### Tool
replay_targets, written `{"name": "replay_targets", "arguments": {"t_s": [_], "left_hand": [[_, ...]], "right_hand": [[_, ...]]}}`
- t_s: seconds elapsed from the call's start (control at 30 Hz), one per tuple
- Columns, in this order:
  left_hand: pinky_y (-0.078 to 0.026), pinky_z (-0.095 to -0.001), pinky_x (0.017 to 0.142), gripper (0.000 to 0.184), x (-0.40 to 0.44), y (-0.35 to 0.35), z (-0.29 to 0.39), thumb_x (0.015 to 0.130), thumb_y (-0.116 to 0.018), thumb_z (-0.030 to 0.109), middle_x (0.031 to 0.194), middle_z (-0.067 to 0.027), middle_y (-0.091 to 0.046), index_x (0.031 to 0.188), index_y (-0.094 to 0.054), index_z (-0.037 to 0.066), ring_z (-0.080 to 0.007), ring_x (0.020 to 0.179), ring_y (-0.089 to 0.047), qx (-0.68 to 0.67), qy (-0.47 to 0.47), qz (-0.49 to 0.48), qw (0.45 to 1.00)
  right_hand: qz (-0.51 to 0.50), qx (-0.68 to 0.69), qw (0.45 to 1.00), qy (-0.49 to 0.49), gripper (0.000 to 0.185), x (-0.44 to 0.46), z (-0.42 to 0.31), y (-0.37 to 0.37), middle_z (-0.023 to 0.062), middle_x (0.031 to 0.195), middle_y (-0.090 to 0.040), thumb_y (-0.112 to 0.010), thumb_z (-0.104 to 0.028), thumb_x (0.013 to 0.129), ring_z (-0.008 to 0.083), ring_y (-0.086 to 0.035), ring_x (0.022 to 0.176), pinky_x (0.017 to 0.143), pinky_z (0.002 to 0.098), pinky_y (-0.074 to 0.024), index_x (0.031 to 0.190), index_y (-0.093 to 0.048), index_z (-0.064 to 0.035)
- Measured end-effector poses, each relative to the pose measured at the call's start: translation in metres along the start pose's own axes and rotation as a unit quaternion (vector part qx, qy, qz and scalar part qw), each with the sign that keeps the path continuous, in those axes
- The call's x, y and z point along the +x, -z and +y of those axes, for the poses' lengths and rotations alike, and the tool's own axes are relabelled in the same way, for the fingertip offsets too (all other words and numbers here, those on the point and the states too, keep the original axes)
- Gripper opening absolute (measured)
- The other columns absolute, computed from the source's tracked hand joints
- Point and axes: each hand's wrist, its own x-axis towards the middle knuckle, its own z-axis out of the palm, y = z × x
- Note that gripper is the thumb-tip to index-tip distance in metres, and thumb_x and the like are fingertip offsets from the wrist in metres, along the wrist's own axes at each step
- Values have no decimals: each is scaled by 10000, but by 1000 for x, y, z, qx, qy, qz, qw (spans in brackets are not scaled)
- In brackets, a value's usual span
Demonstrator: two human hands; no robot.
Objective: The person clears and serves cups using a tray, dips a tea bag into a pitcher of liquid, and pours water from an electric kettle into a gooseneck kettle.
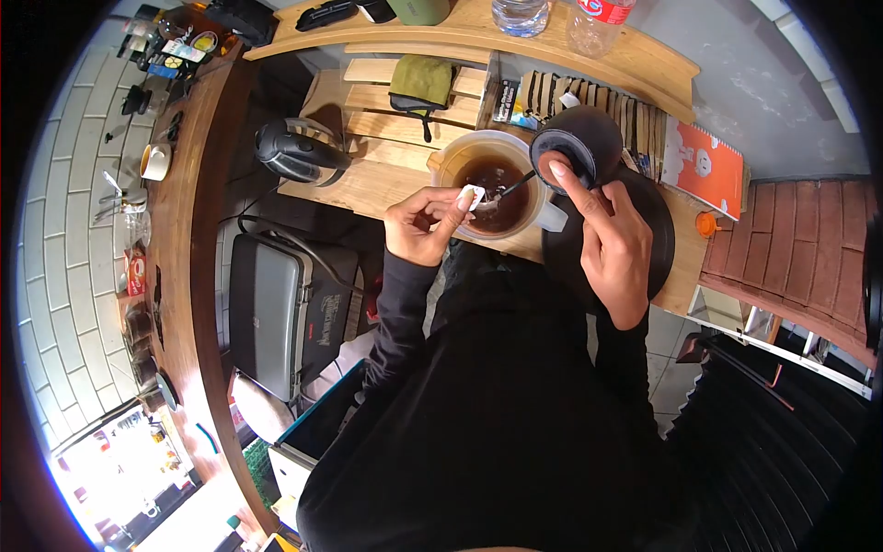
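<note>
My left hand (426, 224) pinches a small white tag (472, 196), like that of a tea bag, at the near rim of a translucent pitcher (537, 216). Brown liquid (497, 175) fills part of the pitcher, and its surface is rippled. Tilted over the pitcher's right side is a black gooseneck kettle (589, 138), its thin spout reaching over the liquid. My right hand (618, 253) grips the kettle from the near side, with a finger on the brown lid knob (554, 167). The kettle's handle is mostly hidden behind that hand.
A black round plate (662, 244) lies under my right hand. A dark electric kettle (299, 152) stands at left, and a green pouch (421, 83) lies on the slatted wood. Behind are a row of books (598, 97), an orange notebook (704, 166) and a shelf (432, 23) with bottles.
</note>
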Motion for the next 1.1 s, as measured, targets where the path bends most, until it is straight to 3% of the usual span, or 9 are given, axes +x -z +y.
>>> {"name": "replay_targets", "arguments": {"t_s": [1.1], "left_hand": [[-511, -216, 647, 154, 1, -1, -8, 837, -639, 39, 819, -129, -677, 935, -613, -77, -112, 697, -644, -14, -1, -17, 1000]], "right_hand": [[-26, -28, 999, 12, 720, -2, 0, -2, 113, 684, -346, -515, 168, 649, 260, -471, 592, 580, 363, -464, 1209, -585, -278]]}}
